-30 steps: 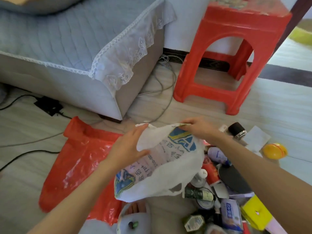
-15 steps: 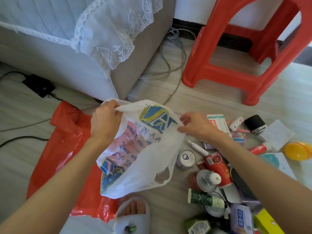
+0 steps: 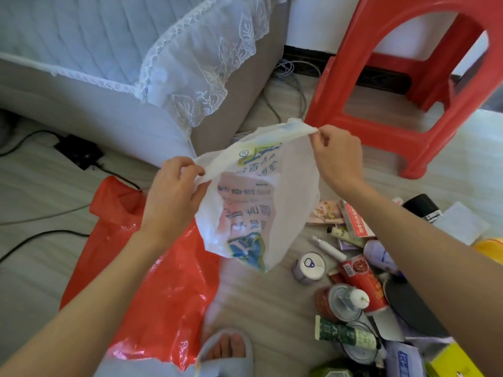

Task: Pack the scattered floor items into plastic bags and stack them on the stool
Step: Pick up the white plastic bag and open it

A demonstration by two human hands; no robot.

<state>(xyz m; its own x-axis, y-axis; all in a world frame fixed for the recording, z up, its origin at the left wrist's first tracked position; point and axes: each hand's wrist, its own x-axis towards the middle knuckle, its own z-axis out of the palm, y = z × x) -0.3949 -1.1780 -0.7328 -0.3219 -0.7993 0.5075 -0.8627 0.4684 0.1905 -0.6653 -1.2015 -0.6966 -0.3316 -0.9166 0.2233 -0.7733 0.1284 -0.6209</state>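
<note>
A white printed plastic bag (image 3: 261, 202) hangs in the air between my hands. My left hand (image 3: 174, 191) pinches its near rim and my right hand (image 3: 337, 159) pinches the far rim, stretching the top edge taut. A red plastic bag (image 3: 152, 284) lies flat on the floor under my left forearm. Scattered items lie on the floor at lower right: a pull-tab can (image 3: 310, 268), a red tube (image 3: 364, 281), a green tube (image 3: 345, 333), a white pen-like tube (image 3: 329, 248), boxes and cans. The red stool (image 3: 408, 85) stands at upper right.
A sofa with a lace-edged cover (image 3: 130, 63) fills the upper left. Cables (image 3: 288, 85) and a black power strip (image 3: 79, 152) lie on the floor beside it. My slippered foot (image 3: 226, 352) is at the bottom centre. A yellow box (image 3: 454, 360) sits at the bottom right.
The white bag has been lifted and pulled wider; my right hand moved up toward the stool and my left hand shifted right. The view came closer to the floor items.
</note>
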